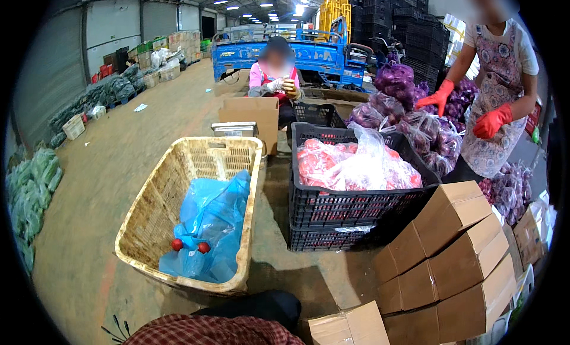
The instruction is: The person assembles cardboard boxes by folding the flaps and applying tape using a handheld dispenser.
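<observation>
Two small, smooth, round red pieces of produce [177, 244] sit close together near the near end of a deep plastic basket [155, 205], on or at the edge of a crumpled blue plastic bag [217, 211]. Neither of the wearer's own hands shows, so whether they are open, closed or gripping anything cannot be told; only red-and-dark checked cloth [208, 330] and a dark-clad knee [270, 303] appear at the lower edge.

The round pieces could roll, being loose on slick film; a tug on the bag might tip them off or hide them in its folds. The thin film could also snag or tear on the basket's slotted wall.

The basket is cream-yellow, oblong and stained brown, its rim rounded. The bag is glossy, translucent and wrinkled. To the right, stacked black lattice crates [347, 208] hold shiny clear bags of red produce [320, 161], heaped high enough that a knock might make them slide. Nearer, tan cardboard boxes [454, 277] lean in ribbed rows, smooth-faced and sharp-cornered.

Beyond, a seated co-worker in gloves [276, 85] and a standing co-worker in rubbery red gloves [493, 120] flank bulging bags of purple produce [395, 81].
</observation>
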`<state>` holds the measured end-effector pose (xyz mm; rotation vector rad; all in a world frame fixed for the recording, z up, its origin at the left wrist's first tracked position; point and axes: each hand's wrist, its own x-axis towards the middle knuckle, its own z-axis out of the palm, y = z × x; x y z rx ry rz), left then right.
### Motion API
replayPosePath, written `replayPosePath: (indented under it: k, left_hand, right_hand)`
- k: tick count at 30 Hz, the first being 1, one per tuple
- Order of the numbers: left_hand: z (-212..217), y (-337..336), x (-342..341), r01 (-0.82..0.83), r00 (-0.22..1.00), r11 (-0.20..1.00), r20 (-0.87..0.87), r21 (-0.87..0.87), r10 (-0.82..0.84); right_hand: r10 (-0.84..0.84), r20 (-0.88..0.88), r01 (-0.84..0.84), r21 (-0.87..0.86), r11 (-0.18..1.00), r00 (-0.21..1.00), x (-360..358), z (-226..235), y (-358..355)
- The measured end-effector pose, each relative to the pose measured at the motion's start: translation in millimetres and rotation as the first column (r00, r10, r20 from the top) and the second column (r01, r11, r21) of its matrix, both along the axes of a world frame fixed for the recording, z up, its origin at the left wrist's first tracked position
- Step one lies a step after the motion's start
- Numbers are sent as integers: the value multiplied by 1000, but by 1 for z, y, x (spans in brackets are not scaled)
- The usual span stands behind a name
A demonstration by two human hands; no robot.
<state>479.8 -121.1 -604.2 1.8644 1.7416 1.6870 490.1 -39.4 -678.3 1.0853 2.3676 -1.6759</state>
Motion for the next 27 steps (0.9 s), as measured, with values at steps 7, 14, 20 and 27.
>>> replayPosePath:
  k: [7, 14, 20, 27]
  left_hand:
    - [-9, -73, -71, -347, 848, 905, -494, -246, 191]
    - [-3, -86, -122, -557, 826, 549, -483, -623, 290]
    - [5, -83, -155, -555, 812, 592, -537, -584, 230]
    - [7, -25, -197, -589, 749, 481, -662, -650, 22]
  right_hand:
    - [-35, 37, 35, 2, 999, 999, 17, 1, -9]
    - [-310, 84, 312, -3, 950, 947, 83, -21, 19]
    - [-715, 8, 713, -78, 696, 699, 251, -38, 73]
    - [-770, -301, 339, -766, 547, 563, 203, 67, 56]
